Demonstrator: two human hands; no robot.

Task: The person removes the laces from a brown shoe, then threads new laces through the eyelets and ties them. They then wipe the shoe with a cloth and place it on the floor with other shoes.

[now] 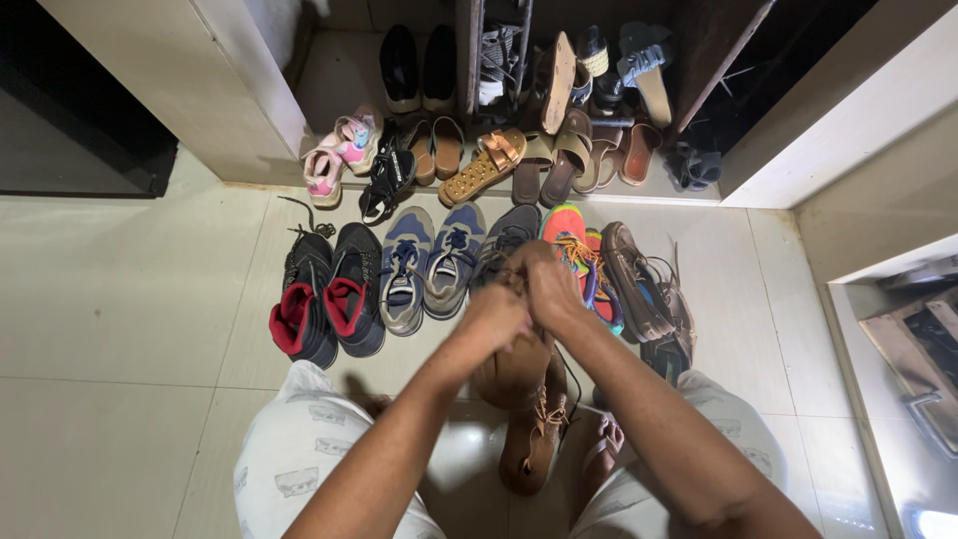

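Observation:
My left hand (492, 317) and my right hand (550, 291) are closed together on a brown lace-up boot (514, 374) that I hold up over the floor between my knees. Both sets of fingers pinch at its top, near the laces. A second brown boot (535, 439) lies on the tiles right below it. Just beyond my hands runs a row of shoes: black high-tops with red lining (329, 294), blue and grey sneakers (429, 262), a bright multicoloured sneaker (579, 250) and dark boat shoes (644, 289).
Sandals and slippers crowd the alcove behind the row, among them pink child sandals (339, 150) and a gold sandal (484, 165). A metal shoe rack (499, 50) stands at the back. White cabinet walls flank both sides. Pale floor tiles (120, 299) spread to the left.

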